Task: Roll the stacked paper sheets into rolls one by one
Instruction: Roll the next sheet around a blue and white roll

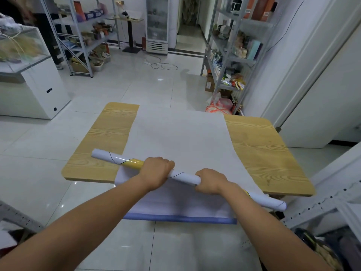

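Rolled-up glossy white paper tube with a yellow patch and a thin dark curved line [125, 160] lies slanted across the lower middle of the frame, running from left of centre down toward the lower right. It sits over the near edge of the flat stack of large white paper sheets [179, 137]. The stack lies down the middle of the light wood-grain rectangular table [101, 137], and its near end hangs off the table edge, showing a blue strip.

Left hand [156, 171] is clenched round the tube near its middle, knuckles up. Right hand [210, 181] is wrapped round it just to the right, with a short bare bit of tube between the two. Both tube ends stick out past the hands.

Containers:
- Glass-topped white display case [21, 45], upper left, holds pale yellow straw-like stuff, blurred.
- Grey metal shelf rack [86, 36], upper left, carries boxes and packets.
- Second grey metal rack [234, 55], upper right, holds cartons, bottles and bright snack packs.
- Brown cardboard box [210, 85] sits on the floor beside it, contents hidden.
- Red-and-white plastic bag [218, 105] lies on the floor by the table's far right corner, contents unclear.
- Glass-door white fridge [157, 22], top centre, inside too blurred to read.
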